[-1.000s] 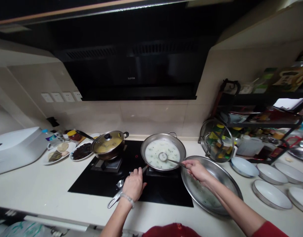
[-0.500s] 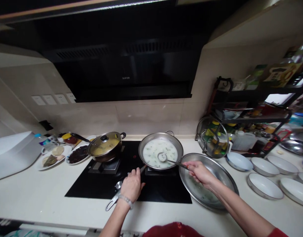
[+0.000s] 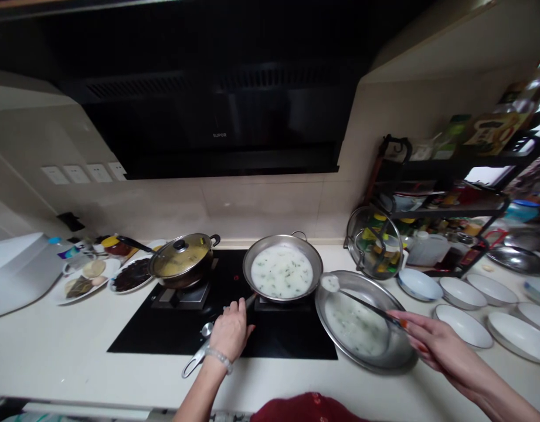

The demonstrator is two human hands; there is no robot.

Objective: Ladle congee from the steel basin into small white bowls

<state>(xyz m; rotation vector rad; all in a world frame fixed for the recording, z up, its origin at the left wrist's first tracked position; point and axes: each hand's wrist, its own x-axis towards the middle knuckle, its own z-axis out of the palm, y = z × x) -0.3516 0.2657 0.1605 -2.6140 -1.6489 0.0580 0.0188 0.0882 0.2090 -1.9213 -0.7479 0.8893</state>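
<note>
My left hand (image 3: pixel 229 331) is closed round the long handle of the wok (image 3: pixel 282 271), which stands on the right side of the black stove and holds white soup with green bits. In my right hand (image 3: pixel 432 340) is the dark handle of a ladle (image 3: pixel 330 283). Its bowl, filled with white soup, hangs over the left rim of a wide steel basin (image 3: pixel 395 305), near the wok's right edge. White soup with green bits also lies in the basin.
A lidded pot (image 3: pixel 180 262) stands on the stove's left burner. Plates of food (image 3: pixel 131 274) lie farther left. White bowls (image 3: pixel 464 324) are spread at the right, before a black rack (image 3: pixel 445 208) of bottles. A glass lid (image 3: pixel 375 240) leans behind the basin.
The ladle has moved right, from over the wok to over the basin, with my right hand. The basin now shows more white soup. My left hand has stayed at the wok's handle.
</note>
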